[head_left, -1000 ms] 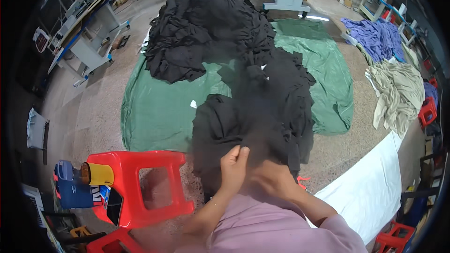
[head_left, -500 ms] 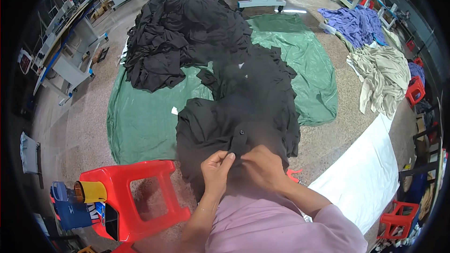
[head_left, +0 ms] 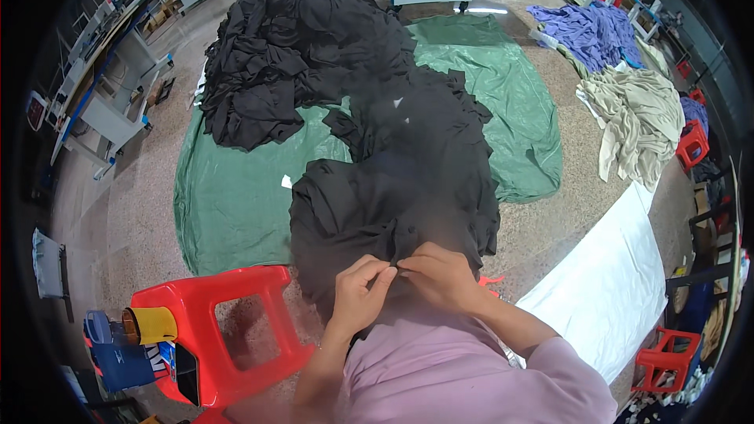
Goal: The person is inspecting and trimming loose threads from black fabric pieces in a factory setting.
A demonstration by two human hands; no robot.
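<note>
A black garment [head_left: 343, 208] with a dark button near its edge lies across my lap and spreads forward into more black cloth. My left hand [head_left: 361, 296] is closed, thumb and index finger pinching the garment's edge just below the button. Right beside it, my right hand [head_left: 441, 276] pinches the same edge, its fingertips almost meeting the left ones. The exact spot between the fingertips is too small to make out. Ahead, a large heap of black garments [head_left: 314, 39] rests on a green sheet [head_left: 228, 208].
To my left stands a red plastic stool [head_left: 275, 345] carrying a yellow-and-brown roll [head_left: 149, 325], a dark blue bag [head_left: 118, 357] and a phone [head_left: 187, 373]. White sheeting [head_left: 601, 283] covers floor on the right. Beige cloth [head_left: 640, 122] and purple cloth [head_left: 585, 31] are piled farther off.
My right hand has moved slightly left, its fingertips now close to my left hand's at the garment edge. The button area has sunk and turned a little. The whole view has shifted slightly.
</note>
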